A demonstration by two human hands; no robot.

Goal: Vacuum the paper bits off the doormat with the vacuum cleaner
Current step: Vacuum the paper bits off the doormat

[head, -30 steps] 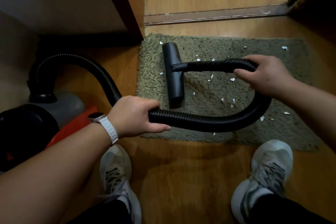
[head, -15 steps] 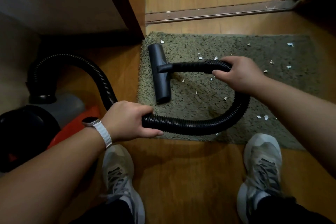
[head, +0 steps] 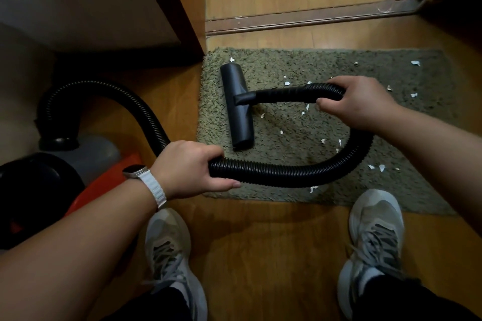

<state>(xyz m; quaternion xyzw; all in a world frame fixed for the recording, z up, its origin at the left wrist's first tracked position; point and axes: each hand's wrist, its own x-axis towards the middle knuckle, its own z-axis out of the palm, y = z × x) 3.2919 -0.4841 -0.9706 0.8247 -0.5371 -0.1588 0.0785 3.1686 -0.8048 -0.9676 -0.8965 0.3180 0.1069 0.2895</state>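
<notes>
Black ribbed vacuum hose [head: 287, 173] is looping over the shaggy green doormat [head: 287, 138], flat nozzle [head: 237, 109] resting on its left end amid white paper bits [head: 287, 83]. Right hand [head: 360, 104] is gripping near the nozzle, left hand [head: 187, 167] mid-length. Likely light, floppy: steer from the nozzle end.

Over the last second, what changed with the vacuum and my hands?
The nozzle slid left across the doormat toward its left edge, the right hand moving with it. Both hands kept their grip on the hose, the left hand staying put; paper bits remain on the mat.
</notes>
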